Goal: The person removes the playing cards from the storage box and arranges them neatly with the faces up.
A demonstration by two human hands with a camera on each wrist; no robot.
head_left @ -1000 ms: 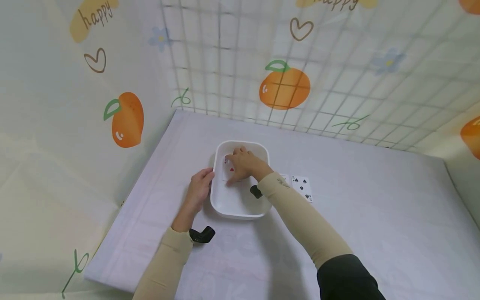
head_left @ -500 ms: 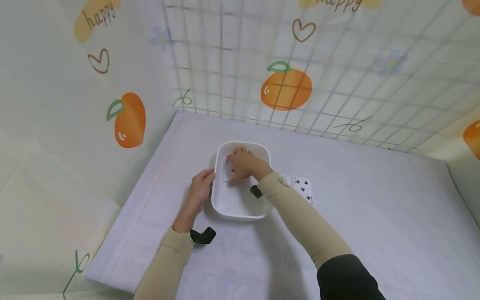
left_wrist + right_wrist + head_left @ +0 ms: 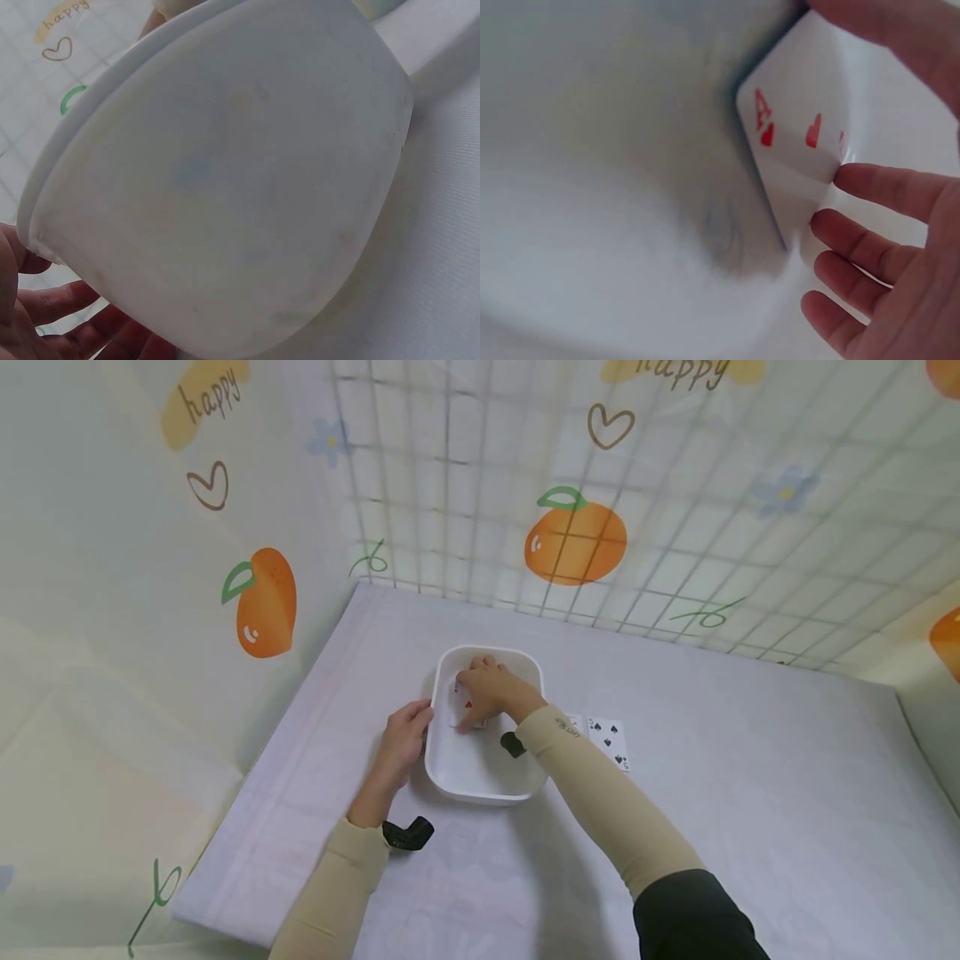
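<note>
In the head view, a white plastic tub (image 3: 487, 777) sits on the table. My left hand (image 3: 405, 739) grips its left rim; the left wrist view shows fingers (image 3: 90, 330) along the outer wall. My right hand (image 3: 491, 689) reaches inside, spanning a playing card (image 3: 463, 710) near the left wall. In the right wrist view, an ace of hearts (image 3: 787, 150) lies tilted, with my thumb at its upper edge and index and middle fingertips (image 3: 847, 178) at its right edge. The ring and little fingers stay off it. Part of the card is hidden.
Right of the tub lies a five of spades (image 3: 609, 743), face up. Another card (image 3: 575, 722) beside it is mostly hidden by my right sleeve. The table (image 3: 712, 810) has a white cloth; a wire grid (image 3: 465, 518) and printed curtain stand behind.
The camera view has shifted slightly. My right hand stays in the tub at the card, and my left hand stays on the rim.
</note>
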